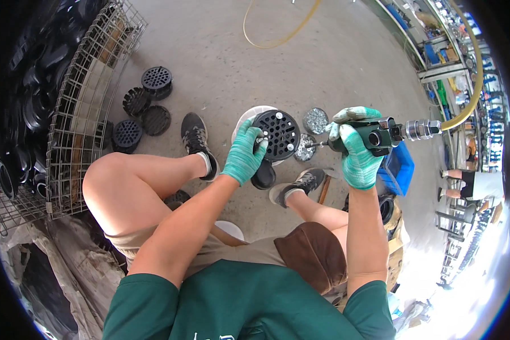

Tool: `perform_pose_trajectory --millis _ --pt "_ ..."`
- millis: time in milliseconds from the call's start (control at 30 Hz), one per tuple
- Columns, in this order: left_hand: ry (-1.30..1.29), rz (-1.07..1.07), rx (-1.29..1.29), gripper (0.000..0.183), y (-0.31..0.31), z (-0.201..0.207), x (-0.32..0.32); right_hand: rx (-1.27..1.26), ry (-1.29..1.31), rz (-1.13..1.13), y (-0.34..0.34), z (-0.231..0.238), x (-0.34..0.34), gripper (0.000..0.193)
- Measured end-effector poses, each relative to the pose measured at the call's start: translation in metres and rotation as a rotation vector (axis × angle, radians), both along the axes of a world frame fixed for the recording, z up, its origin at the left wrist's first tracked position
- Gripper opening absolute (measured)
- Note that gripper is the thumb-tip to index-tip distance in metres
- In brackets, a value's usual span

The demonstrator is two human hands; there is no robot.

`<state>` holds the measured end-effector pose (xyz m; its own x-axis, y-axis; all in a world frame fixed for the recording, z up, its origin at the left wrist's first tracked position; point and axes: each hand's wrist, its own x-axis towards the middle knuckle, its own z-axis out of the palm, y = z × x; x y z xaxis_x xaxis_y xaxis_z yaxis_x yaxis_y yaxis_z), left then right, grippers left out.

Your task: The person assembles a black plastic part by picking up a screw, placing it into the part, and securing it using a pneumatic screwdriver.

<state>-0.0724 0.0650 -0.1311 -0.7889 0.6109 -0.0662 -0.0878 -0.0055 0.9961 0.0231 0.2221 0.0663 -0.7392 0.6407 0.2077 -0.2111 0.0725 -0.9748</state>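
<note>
A round black drain grate (276, 136) with many holes sits in front of me on top of a white round stand (242, 120). Silver screws show near its rim. At the grate's left edge, my left hand (245, 152) in a green glove is closed in a pinch around a silver screw (264, 135). My gloved right hand (360, 161) grips a dark air screwdriver (374, 136), its thin bit pointing left toward the grate but apart from it. A black round part (263, 175) hangs at the stand's near side.
Two round containers of small metal pieces, one far (315, 120) and one near (305, 148), stand right of the grate. Several black grates (156, 79) lie left, beside a wire cage (85, 107) of black parts. A yellow hose (475, 85) trails from the screwdriver. A blue bin (401, 169) stands right.
</note>
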Motion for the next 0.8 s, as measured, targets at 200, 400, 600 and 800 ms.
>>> perform_pose_trajectory --millis 200,400,600,800 --pt "-0.069 -0.039 -0.109 0.043 0.005 -0.004 -0.003 -0.035 0.031 -0.047 0.003 -0.012 0.005 0.031" --pt "0.786 -0.033 -0.463 0.054 0.042 0.035 -0.034 -0.095 0.03 -0.073 0.004 -0.02 0.013 0.034" --pt "0.681 -0.026 -0.331 0.032 0.052 0.008 -0.04 -0.092 0.031 -0.076 0.003 -0.024 0.017 0.035" --pt "0.731 -0.084 -0.388 0.029 0.05 0.015 -0.041 -0.137 0.055 -0.112 0.005 -0.028 0.02 0.036"
